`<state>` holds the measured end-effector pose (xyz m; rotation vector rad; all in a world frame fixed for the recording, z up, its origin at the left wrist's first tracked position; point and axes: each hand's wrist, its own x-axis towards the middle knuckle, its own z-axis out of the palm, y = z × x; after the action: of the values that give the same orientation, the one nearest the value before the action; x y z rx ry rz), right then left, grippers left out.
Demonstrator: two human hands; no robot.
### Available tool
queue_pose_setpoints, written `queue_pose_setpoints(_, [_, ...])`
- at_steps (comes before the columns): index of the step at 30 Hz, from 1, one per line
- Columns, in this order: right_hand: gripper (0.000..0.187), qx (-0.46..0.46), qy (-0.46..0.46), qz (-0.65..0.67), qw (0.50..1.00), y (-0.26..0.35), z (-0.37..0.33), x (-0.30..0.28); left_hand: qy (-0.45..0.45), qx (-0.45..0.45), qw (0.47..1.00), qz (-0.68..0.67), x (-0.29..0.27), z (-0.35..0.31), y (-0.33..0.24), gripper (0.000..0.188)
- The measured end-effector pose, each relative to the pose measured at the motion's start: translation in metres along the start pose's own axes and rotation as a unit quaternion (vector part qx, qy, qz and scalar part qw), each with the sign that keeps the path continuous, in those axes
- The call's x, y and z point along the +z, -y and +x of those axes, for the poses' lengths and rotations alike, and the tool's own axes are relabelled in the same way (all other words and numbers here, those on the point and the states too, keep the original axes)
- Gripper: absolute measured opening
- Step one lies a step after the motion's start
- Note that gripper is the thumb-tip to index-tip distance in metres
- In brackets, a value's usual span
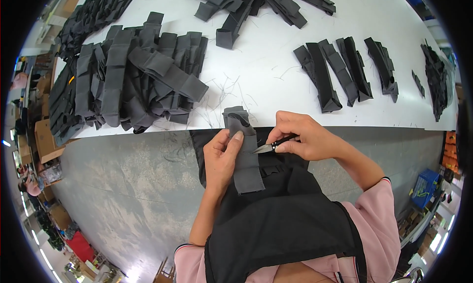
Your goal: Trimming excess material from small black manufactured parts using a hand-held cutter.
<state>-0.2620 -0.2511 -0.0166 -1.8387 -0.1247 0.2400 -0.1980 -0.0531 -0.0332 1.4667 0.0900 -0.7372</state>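
Note:
In my left hand (221, 155) a dark grey fabric strap (249, 177) is pinched, thumb on top. The strap hangs over the table's front edge onto my black apron, its upper end folded into a loop. My right hand (303, 137) grips small black-handled thread snips (266, 148). Their pointed silver tip touches or nearly touches the strap's right edge, just beside my left thumb. Whether the blades are apart cannot be made out.
A big heap of similar straps (118, 81) covers the white table's (266, 86) left side. More straps (239, 17) lie at the far middle. Several straps (322, 78) sit in a row on the right, near a dark bundle (436, 81). Loose thread ends (224, 93) litter the middle.

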Motion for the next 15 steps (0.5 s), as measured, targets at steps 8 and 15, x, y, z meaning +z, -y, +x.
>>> queue_pose_setpoints(8, [0.013, 0.209, -0.023, 0.333, 0.919, -0.010, -0.016, 0.011, -0.002, 0.003, 1.000, 0.009, -0.007, 0.005, 0.007, 0.014])
queue_pose_setpoints(15, [0.015, 0.062, -0.090, 0.059, 0.992, 0.006, -0.015, 0.019, 0.017, 0.002, 1.000, 0.025, -0.006, 0.008, -0.001, 0.012])
